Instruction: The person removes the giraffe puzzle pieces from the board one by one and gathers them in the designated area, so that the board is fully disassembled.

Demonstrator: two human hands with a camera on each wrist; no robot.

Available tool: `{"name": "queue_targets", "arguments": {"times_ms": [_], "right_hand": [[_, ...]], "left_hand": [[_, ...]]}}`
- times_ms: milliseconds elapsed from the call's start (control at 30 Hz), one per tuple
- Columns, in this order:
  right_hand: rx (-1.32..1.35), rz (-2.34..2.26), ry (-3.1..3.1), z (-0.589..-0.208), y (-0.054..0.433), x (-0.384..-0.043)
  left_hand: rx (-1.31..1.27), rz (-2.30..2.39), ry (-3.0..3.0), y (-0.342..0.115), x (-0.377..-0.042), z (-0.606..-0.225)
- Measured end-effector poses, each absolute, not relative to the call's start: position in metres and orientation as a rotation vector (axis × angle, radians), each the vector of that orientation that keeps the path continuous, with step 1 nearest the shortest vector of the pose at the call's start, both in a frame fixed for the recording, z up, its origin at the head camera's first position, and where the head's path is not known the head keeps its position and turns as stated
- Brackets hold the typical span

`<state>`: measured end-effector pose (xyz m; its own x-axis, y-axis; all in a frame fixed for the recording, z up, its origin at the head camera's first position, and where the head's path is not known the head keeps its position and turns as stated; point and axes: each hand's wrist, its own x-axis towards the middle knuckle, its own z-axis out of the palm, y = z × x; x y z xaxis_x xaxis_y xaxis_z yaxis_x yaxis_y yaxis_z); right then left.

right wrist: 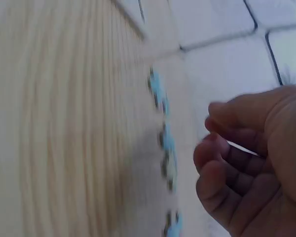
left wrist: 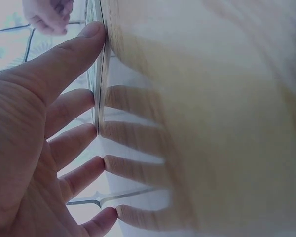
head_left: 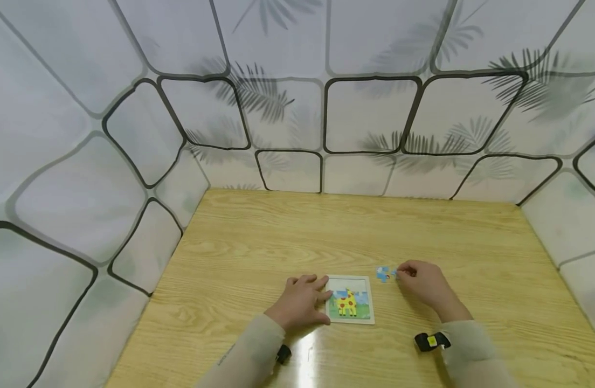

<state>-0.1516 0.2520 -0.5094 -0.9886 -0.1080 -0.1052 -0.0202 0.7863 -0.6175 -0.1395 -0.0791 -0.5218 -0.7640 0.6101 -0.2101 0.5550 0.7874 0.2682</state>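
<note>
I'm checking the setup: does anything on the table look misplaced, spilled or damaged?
Nothing looks spilled or damaged. Only the loose blue puzzle pieces stand out, lying outside the tray, whose top strip is bare.

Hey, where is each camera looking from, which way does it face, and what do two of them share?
Head: worn on the head, facing forward and down at the table, giraffe puzzle and blue pieces; sleeved forearms, left hand and right hand show.
Left wrist: worn there, facing along the left hand to the puzzle's edge; right hand shows upper left.
Right wrist: worn there, facing along the right hand, which shows.
Shared: head and right wrist both show blue pieces.
</note>
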Motion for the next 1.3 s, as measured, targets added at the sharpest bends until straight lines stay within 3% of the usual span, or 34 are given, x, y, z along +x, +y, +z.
{"name": "queue_targets", "arguments": {"times_ms": [600, 1300], "right_hand": [[-0.685, -0.911, 2.603, -0.514, 0.131, -0.148], [-0.290, -0.957, 2.507, -0.516, 0.112, -0.152]], "left_hand": [[0.926, 0.274, 2.722, -0.079, -0.139, -0.520], [0.912, 0.301, 2.717, -0.079, -0.140, -0.518]]}}
